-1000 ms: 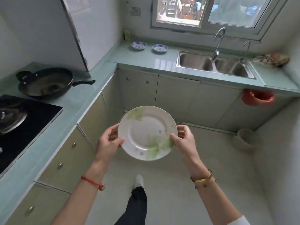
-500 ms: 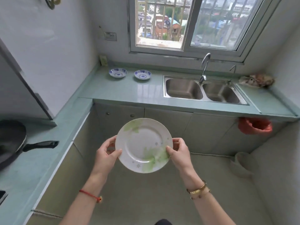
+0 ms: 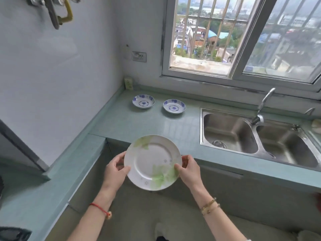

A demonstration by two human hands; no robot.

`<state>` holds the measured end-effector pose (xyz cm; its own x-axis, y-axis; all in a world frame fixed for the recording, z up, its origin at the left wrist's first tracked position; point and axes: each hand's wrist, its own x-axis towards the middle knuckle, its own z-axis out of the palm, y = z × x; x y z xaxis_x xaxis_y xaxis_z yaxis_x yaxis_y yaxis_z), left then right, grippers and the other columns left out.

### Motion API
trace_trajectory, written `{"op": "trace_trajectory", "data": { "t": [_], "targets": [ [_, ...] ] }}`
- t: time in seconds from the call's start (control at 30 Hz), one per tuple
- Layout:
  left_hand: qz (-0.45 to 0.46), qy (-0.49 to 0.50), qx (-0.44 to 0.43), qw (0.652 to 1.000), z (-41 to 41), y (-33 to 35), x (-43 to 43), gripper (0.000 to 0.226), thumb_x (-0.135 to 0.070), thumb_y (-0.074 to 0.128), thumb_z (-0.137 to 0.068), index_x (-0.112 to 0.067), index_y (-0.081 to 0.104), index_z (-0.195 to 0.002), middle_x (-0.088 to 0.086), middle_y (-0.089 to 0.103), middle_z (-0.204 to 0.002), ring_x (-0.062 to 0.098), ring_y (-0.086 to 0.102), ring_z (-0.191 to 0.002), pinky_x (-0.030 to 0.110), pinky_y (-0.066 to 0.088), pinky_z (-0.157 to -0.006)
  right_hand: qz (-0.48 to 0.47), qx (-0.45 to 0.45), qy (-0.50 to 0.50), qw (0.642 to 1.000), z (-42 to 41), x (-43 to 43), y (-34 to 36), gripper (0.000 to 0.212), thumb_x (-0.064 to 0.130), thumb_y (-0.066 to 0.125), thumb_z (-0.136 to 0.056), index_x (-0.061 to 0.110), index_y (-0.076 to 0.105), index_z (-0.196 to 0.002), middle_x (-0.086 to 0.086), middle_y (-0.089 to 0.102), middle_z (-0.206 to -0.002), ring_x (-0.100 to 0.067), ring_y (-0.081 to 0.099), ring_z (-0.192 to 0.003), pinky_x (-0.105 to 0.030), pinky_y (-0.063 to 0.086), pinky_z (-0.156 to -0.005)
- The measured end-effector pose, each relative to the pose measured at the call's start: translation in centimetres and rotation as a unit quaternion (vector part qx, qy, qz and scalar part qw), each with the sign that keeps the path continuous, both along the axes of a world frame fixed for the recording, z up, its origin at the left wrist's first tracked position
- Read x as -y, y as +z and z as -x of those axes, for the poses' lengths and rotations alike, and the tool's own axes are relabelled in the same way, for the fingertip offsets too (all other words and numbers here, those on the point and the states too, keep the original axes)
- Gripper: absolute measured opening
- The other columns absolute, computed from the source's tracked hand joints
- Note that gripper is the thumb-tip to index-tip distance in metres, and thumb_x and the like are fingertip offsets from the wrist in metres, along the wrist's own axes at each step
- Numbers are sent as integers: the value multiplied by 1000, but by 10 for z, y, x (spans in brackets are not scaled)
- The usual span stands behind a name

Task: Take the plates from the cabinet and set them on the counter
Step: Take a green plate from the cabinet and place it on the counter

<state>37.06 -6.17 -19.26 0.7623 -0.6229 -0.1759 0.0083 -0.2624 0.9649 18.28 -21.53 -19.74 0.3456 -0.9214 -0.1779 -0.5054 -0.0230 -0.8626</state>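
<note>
Now | left hand [image 3: 115, 169] and right hand [image 3: 188, 169] grip plate [image 3: 152, 162] by rims | two dishes [image 3: 143, 101] on counter [image 3: 173, 126] beyond hands | plate unplaced

Corner kitchen. Pale blue-white walls [image 3: 57, 80]; wall socket [image 3: 139, 57] left of a sliding barred window [image 3: 243, 37] admitting daylight, with rooftops beyond. Teal L-shaped counter [image 3: 139, 126] over grey-green cabinet fronts [image 3: 251, 193]. Steel double sink [image 3: 257, 138] with curved tap [image 3: 263, 105]. Pale floor [image 3: 139, 214].
</note>
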Motion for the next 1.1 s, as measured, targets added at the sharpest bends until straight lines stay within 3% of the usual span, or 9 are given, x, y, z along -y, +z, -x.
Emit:
{"op": "trace_trajectory", "data": {
  "t": [0.2, 0.4, 0.5, 0.63, 0.93, 1.1],
  "targets": [
    [-53, 46, 21, 997, -85, -8, 85, 56, 3, 62, -84, -22, 58, -133, -6, 65, -105, 16, 63, -96, 37, 57, -85, -5, -48, 60, 997, -99, 98, -8, 20, 14, 67, -84, 14, 53, -98, 4, 57, -85, -20, 59, -84, -36, 55, -77],
    [-98, 77, 30, 992, -169, -30, 145, 56, 5, 62, -83, -17, 59, -135, 4, 67, -109, 22, 63, -99, 42, 56, -93, -7, -75, 99, 992, -191, 164, -28, 16, 16, 64, -85, 17, 50, -91, 2, 57, -88, -10, 51, -73, -20, 40, -56],
    [-125, 72, 47, 988, -213, -46, 170, 55, 4, 63, -83, -16, 60, -133, 3, 66, -108, 23, 62, -97, 45, 55, -94, -11, -96, 103, 990, -235, 187, -43, 15, 14, 63, -84, 11, 52, -94, -4, 59, -92, -17, 54, -78, -26, 45, -61],
    [-157, 54, 61, 984, -268, -71, 203, 54, 3, 65, -81, -16, 61, -132, 1, 66, -104, 20, 61, -93, 37, 54, -89, -20, -120, 80, 989, -285, 211, -66, 14, 11, 59, -83, 5, 54, -95, -10, 63, -97, -28, 60, -90, -39, 50, -75],
    [-214, 1, 40, 976, -344, -124, 256, 55, 5, 63, -80, -14, 61, -132, 4, 69, -107, 16, 60, -86, 28, 49, -78, -68, -175, 27, 982, -354, 242, -119, 12, 3, 50, -86, 4, 55, -96, -15, 65, -101, -24, 52, -81, -31, 41, -68],
    [-232, -23, 48, 971, -352, -139, 265, 55, 6, 63, -79, -14, 62, -130, 1, 66, -97, 16, 59, -81, 27, 47, -75, -87, -203, 21, 975, -360, 245, -137, 18, 0, 50, -84, 1, 58, -100, -15, 64, -102, -25, 54, -84, -34, 46, -72]
  ]
}}
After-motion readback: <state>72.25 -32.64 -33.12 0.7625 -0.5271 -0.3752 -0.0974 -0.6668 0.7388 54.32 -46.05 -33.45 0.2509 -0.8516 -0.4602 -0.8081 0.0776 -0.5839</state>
